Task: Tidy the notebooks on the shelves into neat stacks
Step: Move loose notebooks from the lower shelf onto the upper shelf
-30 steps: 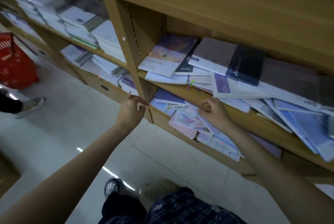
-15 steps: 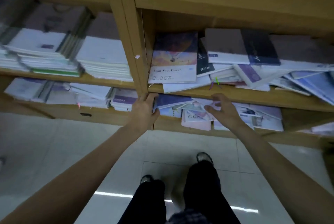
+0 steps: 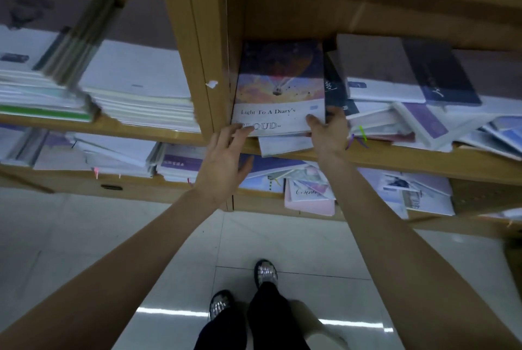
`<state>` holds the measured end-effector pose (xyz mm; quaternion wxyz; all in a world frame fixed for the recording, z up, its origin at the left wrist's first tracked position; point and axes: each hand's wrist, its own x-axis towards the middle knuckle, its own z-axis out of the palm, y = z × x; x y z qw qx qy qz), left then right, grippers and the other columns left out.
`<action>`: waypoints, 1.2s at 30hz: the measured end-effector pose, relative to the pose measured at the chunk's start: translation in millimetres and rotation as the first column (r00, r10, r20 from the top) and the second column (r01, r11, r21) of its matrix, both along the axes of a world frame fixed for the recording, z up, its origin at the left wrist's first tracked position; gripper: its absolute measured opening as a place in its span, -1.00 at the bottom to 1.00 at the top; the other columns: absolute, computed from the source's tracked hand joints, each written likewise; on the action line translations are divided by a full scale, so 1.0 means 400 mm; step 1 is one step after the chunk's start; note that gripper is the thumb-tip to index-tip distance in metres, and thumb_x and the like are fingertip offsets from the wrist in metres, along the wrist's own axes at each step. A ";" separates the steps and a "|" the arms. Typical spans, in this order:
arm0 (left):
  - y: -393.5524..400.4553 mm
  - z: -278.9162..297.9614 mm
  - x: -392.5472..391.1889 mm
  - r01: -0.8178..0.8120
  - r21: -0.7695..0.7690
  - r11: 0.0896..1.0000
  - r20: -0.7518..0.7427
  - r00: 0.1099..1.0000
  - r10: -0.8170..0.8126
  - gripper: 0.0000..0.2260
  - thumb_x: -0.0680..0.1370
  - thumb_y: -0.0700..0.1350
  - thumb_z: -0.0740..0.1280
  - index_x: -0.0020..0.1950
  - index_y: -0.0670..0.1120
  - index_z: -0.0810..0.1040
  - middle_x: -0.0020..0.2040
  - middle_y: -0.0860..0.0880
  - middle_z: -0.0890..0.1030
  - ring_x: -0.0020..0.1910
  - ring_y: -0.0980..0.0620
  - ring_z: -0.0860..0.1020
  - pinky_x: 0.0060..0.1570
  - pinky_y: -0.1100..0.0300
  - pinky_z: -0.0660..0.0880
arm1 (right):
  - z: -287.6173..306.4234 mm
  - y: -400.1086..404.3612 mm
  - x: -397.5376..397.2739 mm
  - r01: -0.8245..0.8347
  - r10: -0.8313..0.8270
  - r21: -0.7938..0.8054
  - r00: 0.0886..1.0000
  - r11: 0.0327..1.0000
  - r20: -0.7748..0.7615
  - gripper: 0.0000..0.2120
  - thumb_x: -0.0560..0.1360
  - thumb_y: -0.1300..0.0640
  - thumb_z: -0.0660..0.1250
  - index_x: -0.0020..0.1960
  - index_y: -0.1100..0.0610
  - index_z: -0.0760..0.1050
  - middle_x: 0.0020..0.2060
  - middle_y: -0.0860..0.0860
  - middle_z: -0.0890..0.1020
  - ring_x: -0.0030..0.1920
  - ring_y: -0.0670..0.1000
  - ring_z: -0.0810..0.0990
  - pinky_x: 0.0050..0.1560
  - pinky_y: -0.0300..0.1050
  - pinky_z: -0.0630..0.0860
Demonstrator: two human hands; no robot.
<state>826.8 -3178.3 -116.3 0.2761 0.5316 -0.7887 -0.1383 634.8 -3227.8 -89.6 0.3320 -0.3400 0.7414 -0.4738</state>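
left hand (image 3: 223, 160) fingers spread, tips touching diary (image 3: 279, 90) front edge | right hand (image 3: 329, 132) pinching its right corner | messy notebooks (image 3: 409, 112) beside, on wooden shelf (image 3: 423, 164)

Both arms are bare to beyond the frame edge, no sleeves, watch or rings showing. Dark trousers (image 3: 255, 327) cover the legs. The shoes (image 3: 265, 271) are dark with a shiny, silvery checked top.
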 end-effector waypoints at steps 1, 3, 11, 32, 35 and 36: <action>-0.006 -0.006 -0.009 0.001 -0.024 1.000 -0.025 1.000 -0.002 -0.58 0.47 -0.04 0.16 0.28 -0.16 0.44 0.18 -0.24 0.49 0.08 -0.23 0.47 0.08 -0.02 0.42 | -0.001 0.007 -0.009 -0.026 0.024 -0.024 0.998 0.999 -0.054 -0.75 0.49 0.28 0.32 0.15 0.25 0.40 -0.13 0.03 0.57 -0.07 0.19 0.59 0.04 0.16 0.54; -0.015 -0.012 -0.022 -0.012 -0.032 0.999 -0.069 0.998 0.009 -0.62 0.51 -0.03 0.18 0.28 -0.15 0.46 0.19 -0.23 0.48 0.11 -0.21 0.46 0.10 -0.02 0.40 | -0.005 0.048 -0.034 -0.051 0.043 -0.070 0.993 0.996 -0.110 -0.78 0.51 0.30 0.29 0.14 0.19 0.39 -0.21 -0.07 0.50 -0.09 0.15 0.58 0.01 0.10 0.55; 0.030 -0.091 -0.049 -0.154 0.392 0.907 -0.490 0.799 0.348 -0.49 0.43 0.10 0.37 0.27 -0.15 0.40 0.21 -0.21 0.45 0.15 0.00 0.45 0.12 0.05 0.46 | -0.060 0.219 -0.159 -0.487 0.472 0.096 0.870 0.868 0.147 -0.62 0.51 0.34 0.30 0.30 0.26 0.32 0.20 0.14 0.52 0.20 0.10 0.51 0.11 0.00 0.54; 0.080 -0.749 -0.369 -0.160 0.477 0.864 -0.369 0.856 0.362 -0.36 0.50 -0.38 0.32 0.49 -0.23 0.08 -0.05 -0.07 0.48 -0.26 0.18 0.47 -0.37 0.51 0.37 | -0.794 0.169 -0.491 -0.669 0.670 0.035 0.741 0.742 -0.031 -0.79 0.51 0.37 0.28 0.13 0.28 0.47 -0.24 -0.02 0.56 -0.41 -0.35 0.50 -0.24 -0.35 0.43; 0.048 -0.787 -0.400 -0.161 0.535 0.829 -0.313 0.874 0.372 -0.41 0.50 -0.26 0.36 0.47 -0.14 0.19 -0.33 -0.01 0.47 -0.52 0.21 0.47 -0.49 0.42 0.37 | -0.821 0.143 -0.525 -0.684 0.682 -0.038 0.729 0.728 -0.063 -0.91 0.52 0.34 0.28 0.00 0.24 0.52 -0.18 0.14 0.60 -0.35 -0.21 0.53 -0.18 -0.21 0.44; 0.044 -0.799 -0.410 -0.143 0.558 0.817 -0.338 0.861 0.381 -0.46 0.49 -0.26 0.37 0.43 -0.15 0.26 -0.35 0.00 0.46 -0.56 0.24 0.47 -0.52 0.41 0.37 | -0.822 0.138 -0.534 -0.679 0.675 -0.055 0.734 0.732 -0.077 -0.93 0.53 0.32 0.27 -0.09 0.20 0.51 -0.21 0.15 0.59 -0.34 -0.14 0.53 -0.18 -0.14 0.43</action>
